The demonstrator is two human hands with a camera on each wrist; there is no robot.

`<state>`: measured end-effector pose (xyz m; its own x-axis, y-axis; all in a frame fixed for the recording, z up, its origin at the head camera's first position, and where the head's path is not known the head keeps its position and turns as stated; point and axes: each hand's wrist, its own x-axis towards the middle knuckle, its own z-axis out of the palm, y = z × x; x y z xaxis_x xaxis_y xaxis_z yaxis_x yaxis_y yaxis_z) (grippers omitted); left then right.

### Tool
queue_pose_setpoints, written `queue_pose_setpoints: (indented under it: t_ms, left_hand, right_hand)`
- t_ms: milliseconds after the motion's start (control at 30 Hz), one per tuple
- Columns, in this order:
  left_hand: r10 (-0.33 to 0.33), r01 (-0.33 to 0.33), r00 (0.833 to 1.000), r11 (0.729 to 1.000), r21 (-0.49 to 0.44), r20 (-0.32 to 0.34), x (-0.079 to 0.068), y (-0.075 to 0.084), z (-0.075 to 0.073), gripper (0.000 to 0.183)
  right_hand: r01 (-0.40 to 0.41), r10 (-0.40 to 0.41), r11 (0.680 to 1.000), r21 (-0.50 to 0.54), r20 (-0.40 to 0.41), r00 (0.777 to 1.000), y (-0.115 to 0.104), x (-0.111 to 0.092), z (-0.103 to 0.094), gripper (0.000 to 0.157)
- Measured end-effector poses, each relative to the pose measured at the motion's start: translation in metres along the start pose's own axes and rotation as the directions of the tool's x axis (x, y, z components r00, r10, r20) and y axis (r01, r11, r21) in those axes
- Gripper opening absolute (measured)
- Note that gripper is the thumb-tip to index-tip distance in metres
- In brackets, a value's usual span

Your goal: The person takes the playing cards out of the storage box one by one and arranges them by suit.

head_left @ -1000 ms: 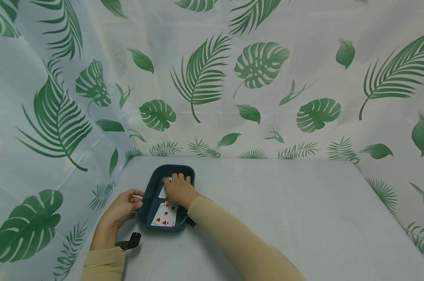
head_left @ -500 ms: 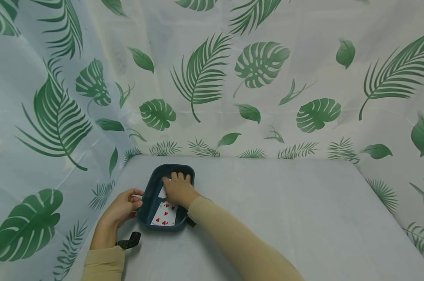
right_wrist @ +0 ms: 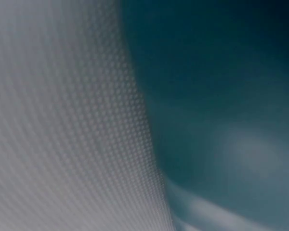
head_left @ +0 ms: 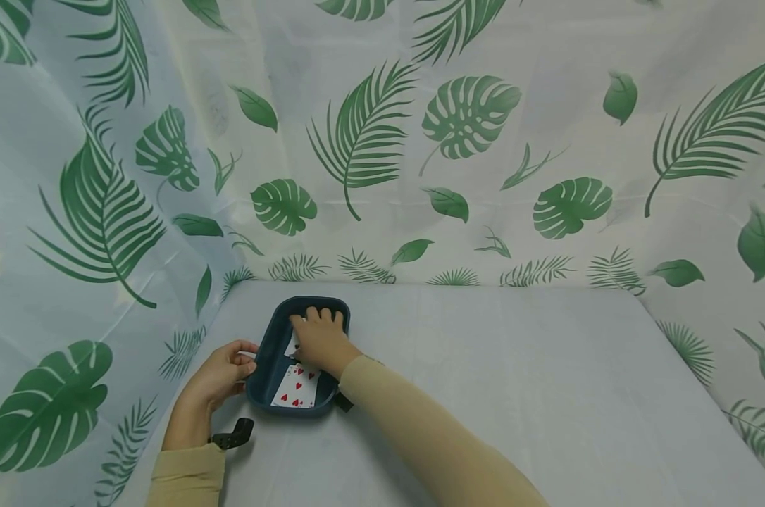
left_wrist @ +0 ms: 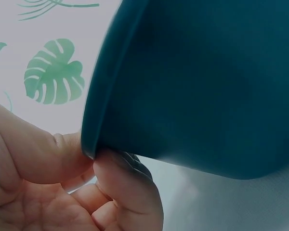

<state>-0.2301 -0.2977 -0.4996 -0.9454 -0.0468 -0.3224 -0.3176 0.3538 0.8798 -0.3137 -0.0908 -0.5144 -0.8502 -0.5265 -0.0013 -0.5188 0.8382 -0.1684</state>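
A dark blue rectangular box (head_left: 296,411) with rounded corners stands on the table at the left in the head view. My left hand (head_left: 220,370) holds its left side. In the left wrist view, thumb and forefinger (left_wrist: 127,185) pinch the rim of the box (left_wrist: 197,91). My right hand (head_left: 322,341) reaches inside, its fingers over a white playing card (head_left: 290,346) at the far end; the fingertips' contact is hidden. A playing card with red hearts (head_left: 298,389) lies face up nearer the front. The right wrist view shows only the box's wall (right_wrist: 221,96) and tablecloth.
A white cloth (head_left: 496,380) covers the table, stretching to the right of the box. Curtains with green leaves (head_left: 382,232) hang at the back and both sides. A black wrist camera mount (head_left: 235,434) juts from the left wrist.
My right hand has shifted very slightly toward the far left inside the box, and a dark mark on the far card now shows beside it. The left hand stays on the box's side.
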Motion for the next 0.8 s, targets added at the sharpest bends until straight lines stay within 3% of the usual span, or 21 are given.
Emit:
queue_pose_setpoints:
  t_ms: [800]
  left_hand:
    - [-0.032,0.032,0.999,0.999,0.002,0.005,-0.0008,0.0036,0.0001,0.034]
  right_hand:
    - [0.015,-0.005,0.993,0.120,-0.088,0.996,0.0034,-0.0007,-0.0098,0.083]
